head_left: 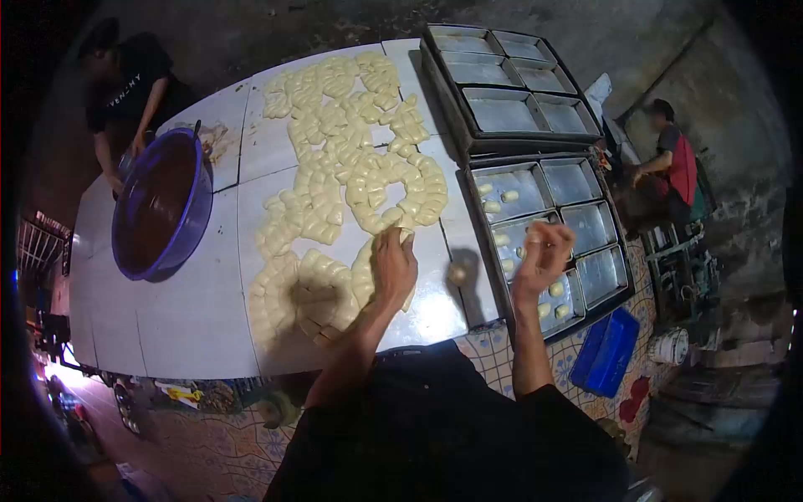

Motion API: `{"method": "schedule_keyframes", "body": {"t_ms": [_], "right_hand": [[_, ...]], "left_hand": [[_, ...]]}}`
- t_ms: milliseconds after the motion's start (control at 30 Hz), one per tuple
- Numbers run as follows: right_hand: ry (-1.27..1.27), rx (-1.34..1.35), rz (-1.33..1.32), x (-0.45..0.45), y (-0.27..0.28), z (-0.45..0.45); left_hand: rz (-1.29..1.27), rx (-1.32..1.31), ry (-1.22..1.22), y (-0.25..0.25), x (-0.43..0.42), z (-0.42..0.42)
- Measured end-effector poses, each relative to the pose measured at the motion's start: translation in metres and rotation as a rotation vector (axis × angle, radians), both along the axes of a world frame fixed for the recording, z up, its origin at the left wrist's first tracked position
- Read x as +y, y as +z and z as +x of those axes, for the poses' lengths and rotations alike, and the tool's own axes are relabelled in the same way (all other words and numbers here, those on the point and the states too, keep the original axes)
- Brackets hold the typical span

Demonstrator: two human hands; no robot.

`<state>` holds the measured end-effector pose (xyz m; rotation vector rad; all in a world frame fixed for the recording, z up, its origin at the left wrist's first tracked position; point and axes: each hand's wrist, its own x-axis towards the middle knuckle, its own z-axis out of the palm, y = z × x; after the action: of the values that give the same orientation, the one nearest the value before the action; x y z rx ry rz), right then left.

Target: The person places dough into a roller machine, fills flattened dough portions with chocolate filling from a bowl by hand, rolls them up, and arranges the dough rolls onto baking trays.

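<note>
My left hand (396,268) reaches onto the white table, its fingers closed on a piece of pale dough (405,233) at the near end of a ring of cut dough pieces (422,191). My right hand (544,255) is raised over the nearer set of baking pans, its fingers curled and slightly blurred. Whatever lies within those fingers is hidden. Small dough balls (509,196) sit in the left-hand compartments of that pan set (577,219). A single dough ball (458,274) is on the table between my hands.
More cut dough (314,209) spreads over the tabletop (180,322). At the left stands a large purple basin (203,205), with a person (138,84) beside it. A second pan set (502,113) lies farther back. A blue crate (604,353) rests on the floor; another person (673,163) is at right.
</note>
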<state>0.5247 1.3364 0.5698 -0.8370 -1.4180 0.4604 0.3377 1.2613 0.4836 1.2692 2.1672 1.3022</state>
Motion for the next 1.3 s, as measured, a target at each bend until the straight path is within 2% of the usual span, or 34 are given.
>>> {"method": "schedule_keyframes", "body": {"t_ms": [33, 67, 133, 167, 200, 233, 267, 300, 333, 367, 400, 433, 500, 533, 633, 667, 767, 800, 833, 900, 933, 967, 1033, 1067, 1100, 1133, 1200, 1233, 1267, 1300], "right_hand": [[0.030, -0.369, 0.010, 0.000, -0.006, 0.003], [0.247, -0.480, -0.197, 0.009, -0.042, 0.002], [0.376, -0.677, -0.476, -0.009, -0.080, 0.001], [0.500, -0.319, -0.627, -0.017, -0.083, -0.012], [0.603, -0.137, -0.737, -0.020, -0.081, -0.015], [0.703, 0.050, -0.859, -0.037, -0.043, -0.026], [0.833, 0.110, -0.877, -0.047, -0.016, -0.037], [0.964, 0.176, -0.892, -0.055, -0.003, -0.049], [1.072, 0.078, -0.832, -0.059, -0.005, -0.060], [0.976, -0.161, -0.664, -0.064, -0.004, -0.073], [0.998, -0.107, -0.764, -0.067, 0.001, -0.083], [1.021, -0.060, -0.866, -0.071, 0.004, -0.093], [0.917, -0.042, -0.611, -0.081, 0.008, -0.116], [0.956, -0.049, -0.602, -0.085, 0.012, -0.124], [1.049, -0.175, -0.612, -0.107, 0.028, -0.152], [1.076, -0.235, -0.616, -0.115, 0.031, -0.162], [1.118, -0.165, -0.707, -0.139, 0.022, -0.196], [1.067, -0.272, -0.528, -0.139, 0.015, -0.209], [1.172, -0.258, -0.523, -0.129, -0.005, -0.224], [1.202, -0.237, -0.467, -0.128, 0.032, -0.241], [1.208, -0.342, -0.244, -0.134, 0.036, -0.250], [1.365, -0.378, -0.195, -0.142, 0.032, -0.258], [1.395, -0.397, -0.249, -0.157, 0.018, -0.278], [1.361, -0.456, -0.291, -0.154, 0.018, -0.288], [1.387, -0.442, -0.331, -0.148, 0.009, -0.294], [1.539, -0.342, -0.577, -0.144, -0.001, -0.300], [1.641, -0.228, -0.857, -0.140, -0.014, -0.308], [1.611, -0.229, -0.877, -0.138, -0.016, -0.313], [1.582, -0.229, -0.894, -0.135, -0.021, -0.318], [1.482, -0.343, -0.796, -0.115, -0.056, -0.329]], "left_hand": [[-0.041, -0.231, -0.012, 0.028, -0.006, 0.007], [0.262, -0.412, -0.109, 0.046, -0.010, 0.017], [0.348, -0.333, -0.305, 0.096, -0.033, 0.020], [0.407, -0.285, -0.391, 0.112, -0.034, 0.018], [0.506, -0.192, -0.402, 0.116, -0.032, 0.014], [0.591, -0.100, -0.408, 0.117, -0.035, 0.011], [0.518, 0.019, -0.467, 0.101, -0.039, 0.000], [0.462, -0.165, -0.490, 0.098, -0.048, 0.000], [0.409, -0.349, -0.492, 0.094, -0.057, 0.000], [0.425, -0.222, -0.501, 0.088, -0.062, -0.005], [0.466, -0.015, -0.470, 0.086, -0.070, -0.012], [0.630, -0.217, -0.442, 0.085, -0.078, -0.012], [0.668, -0.408, -0.323, 0.086, -0.101, -0.026], [0.626, -0.510, -0.098, 0.089, -0.112, -0.029], [0.422, -0.505, 0.098, 0.073, -0.140, -0.054], [0.478, -0.346, 0.223, 0.081, -0.141, -0.056], [0.514, -0.629, 0.392, 0.068, -0.164, -0.068], [0.611, -0.581, 0.426, 0.066, -0.168, -0.075], [0.579, -0.455, 0.414, 0.062, -0.175, -0.084], [0.511, -0.209, 0.392, 0.058, -0.185, -0.100], [0.497, -0.450, 0.333, 0.063, -0.188, -0.107], [0.537, -0.765, 0.232, 0.065, -0.190, -0.115], [0.984, -1.668, 0.070, 0.078, -0.198, -0.131], [1.050, -1.769, 0.050, 0.067, -0.195, -0.134], [0.941, -1.822, 0.129, 0.059, -0.198, -0.136], [1.120, -1.866, -0.100, 0.061, -0.199, -0.147], [1.200, -1.765, -0.450, 0.083, -0.195, -0.179], [1.113, -1.630, -0.556, 0.101, -0.188, -0.206], [1.094, -1.575, -0.579, 0.077, -0.180, -0.238], [1.023, -1.373, -0.554, 0.047, -0.172, -0.291]]}}
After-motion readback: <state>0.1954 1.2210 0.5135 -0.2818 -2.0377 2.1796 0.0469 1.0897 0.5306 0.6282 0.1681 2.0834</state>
